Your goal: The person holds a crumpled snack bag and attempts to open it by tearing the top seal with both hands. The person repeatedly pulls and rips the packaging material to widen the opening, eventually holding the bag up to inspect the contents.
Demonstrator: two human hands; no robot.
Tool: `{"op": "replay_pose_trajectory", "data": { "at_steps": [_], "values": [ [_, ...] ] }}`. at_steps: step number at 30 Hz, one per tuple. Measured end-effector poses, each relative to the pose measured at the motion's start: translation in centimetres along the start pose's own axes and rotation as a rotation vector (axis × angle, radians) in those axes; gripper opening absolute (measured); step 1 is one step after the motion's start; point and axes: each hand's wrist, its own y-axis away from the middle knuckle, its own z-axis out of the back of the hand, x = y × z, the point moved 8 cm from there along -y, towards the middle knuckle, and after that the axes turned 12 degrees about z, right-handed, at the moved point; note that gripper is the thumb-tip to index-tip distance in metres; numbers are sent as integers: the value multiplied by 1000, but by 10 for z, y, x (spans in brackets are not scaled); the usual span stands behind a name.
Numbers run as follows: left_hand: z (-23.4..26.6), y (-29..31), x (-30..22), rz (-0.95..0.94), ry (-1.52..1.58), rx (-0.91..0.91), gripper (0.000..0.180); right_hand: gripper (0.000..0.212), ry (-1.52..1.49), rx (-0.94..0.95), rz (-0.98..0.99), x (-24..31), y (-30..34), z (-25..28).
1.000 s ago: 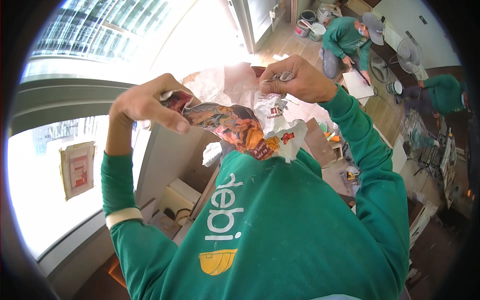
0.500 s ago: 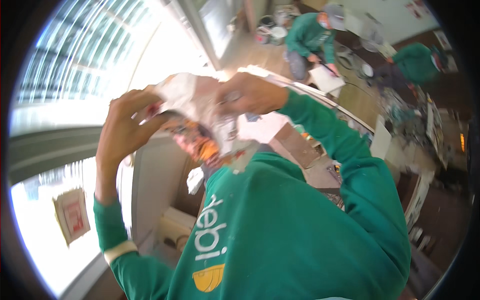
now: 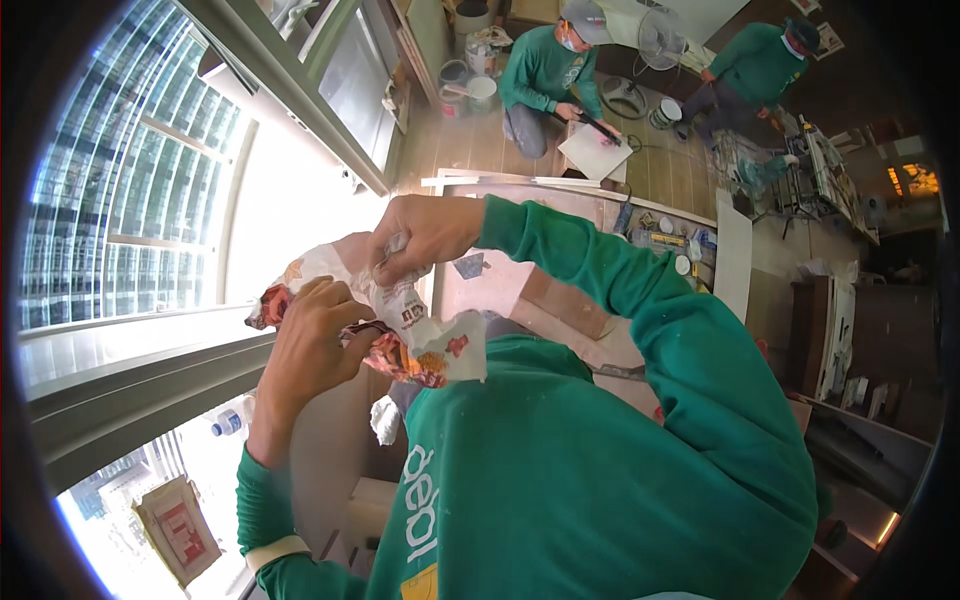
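A crumpled plastic bag (image 3: 400,358), white with red and orange print, is held up before my chest between both hands. My left hand (image 3: 310,345) is closed around its lower, coloured side, with bag showing on either side of the fingers. Bunched white material is pinched in the fingers of my right hand (image 3: 425,238), higher and to the right. One white corner hangs loose against my green sweatshirt. What the bag may contain is hidden.
Left is a bright window with a grey sill (image 3: 150,385); a water bottle (image 3: 228,422) and a framed sign (image 3: 178,530) lie beyond it. One co-worker (image 3: 548,75) kneels over a white board (image 3: 597,150), near buckets. Another person (image 3: 755,65) stands by a fan (image 3: 662,40).
Both hands have come lower in the view with the bag. My right hand has shifted left, closer to my left hand, which has moved right. The kneeling co-worker and room appear farther left.
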Motion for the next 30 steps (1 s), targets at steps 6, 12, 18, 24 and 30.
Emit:
{"op": "replay_pose_trajectory", "data": {
  "at_steps": [6,12,18,24,30],
  "values": [
    [-4,-24,-1,3,36,152,12,24,701,-108,387,40,13,14],
    [6,-39,-6,-89,61,143,14,40,644,-169,422,99,18,14],
    [7,-31,-3,15,73,124,11,31,479,85,81,62,17,2],
    [6,-21,-3,-43,89,82,13,19,322,40,169,53,16,-12],
    [3,-11,2,15,90,118,11,13,353,-43,336,46,19,-20]
  ]
}}
